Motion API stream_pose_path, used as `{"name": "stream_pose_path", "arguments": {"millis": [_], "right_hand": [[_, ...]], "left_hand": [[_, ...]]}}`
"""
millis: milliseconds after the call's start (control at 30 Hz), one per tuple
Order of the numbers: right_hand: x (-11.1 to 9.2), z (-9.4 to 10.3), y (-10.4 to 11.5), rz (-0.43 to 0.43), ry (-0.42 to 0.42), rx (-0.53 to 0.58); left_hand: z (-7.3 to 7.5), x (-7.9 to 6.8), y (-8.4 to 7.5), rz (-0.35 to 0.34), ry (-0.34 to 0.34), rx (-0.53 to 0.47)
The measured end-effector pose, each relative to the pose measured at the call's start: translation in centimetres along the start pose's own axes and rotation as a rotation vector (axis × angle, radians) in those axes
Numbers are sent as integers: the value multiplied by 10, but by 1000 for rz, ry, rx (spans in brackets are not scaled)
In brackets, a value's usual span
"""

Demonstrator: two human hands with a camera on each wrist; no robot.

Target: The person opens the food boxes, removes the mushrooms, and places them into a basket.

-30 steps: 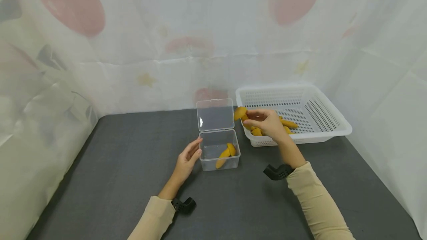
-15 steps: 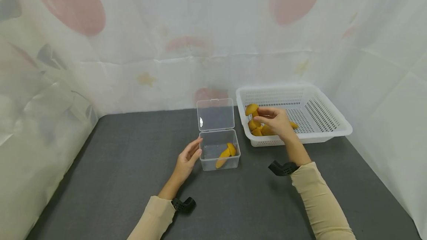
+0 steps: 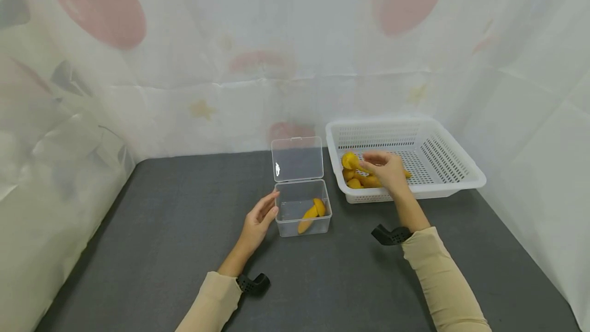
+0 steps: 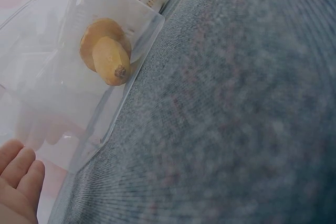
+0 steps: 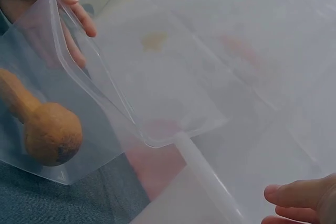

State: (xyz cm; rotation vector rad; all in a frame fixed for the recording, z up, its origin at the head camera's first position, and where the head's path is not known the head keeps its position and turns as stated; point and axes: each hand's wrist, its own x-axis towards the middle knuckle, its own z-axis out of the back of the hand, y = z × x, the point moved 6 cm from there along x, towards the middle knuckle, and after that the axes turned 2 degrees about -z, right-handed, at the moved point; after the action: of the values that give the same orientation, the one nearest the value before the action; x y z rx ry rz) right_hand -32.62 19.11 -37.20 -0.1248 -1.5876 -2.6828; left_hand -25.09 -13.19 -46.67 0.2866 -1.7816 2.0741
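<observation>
My left hand (image 3: pixel 258 222), fingers relaxed, rests its fingertips against the left side of a clear plastic box (image 3: pixel 287 228) whose lid (image 3: pixel 297 159) stands raised at the back. Inside the box's right half lies one yellow-brown mushroom (image 3: pixel 313 212); the left wrist view shows it stem end first (image 4: pixel 111 64). My right hand (image 3: pixel 391 172) is over the white basket's left part, thumb and fingers parted. Just left of its fingertips a mushroom (image 3: pixel 349 161) lies tipped over on the pile, cap to the left. The right wrist view shows only the fingers (image 5: pixel 296 193), with that mushroom out of frame.
The white perforated basket (image 3: pixel 456 187) stands at the back right, close to the box, and holds several mushrooms (image 3: pixel 369 182) at its left end. A dark grey cloth (image 3: pixel 193 219) covers the table. A printed pale curtain (image 3: pixel 230 96) hangs behind and at both sides.
My right hand carried a mushroom rightward from the basket's left rim to above the pile. The mushroom has since tipped out of my fingers onto the others. The left hand stays put.
</observation>
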Motion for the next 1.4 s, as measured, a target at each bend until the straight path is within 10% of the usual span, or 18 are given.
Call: {"name": "stream_pose_path", "arguments": {"millis": [1400], "right_hand": [[-38,-34,35,201,206,108]], "left_hand": [[0,1,1,-14,-4,-12]]}}
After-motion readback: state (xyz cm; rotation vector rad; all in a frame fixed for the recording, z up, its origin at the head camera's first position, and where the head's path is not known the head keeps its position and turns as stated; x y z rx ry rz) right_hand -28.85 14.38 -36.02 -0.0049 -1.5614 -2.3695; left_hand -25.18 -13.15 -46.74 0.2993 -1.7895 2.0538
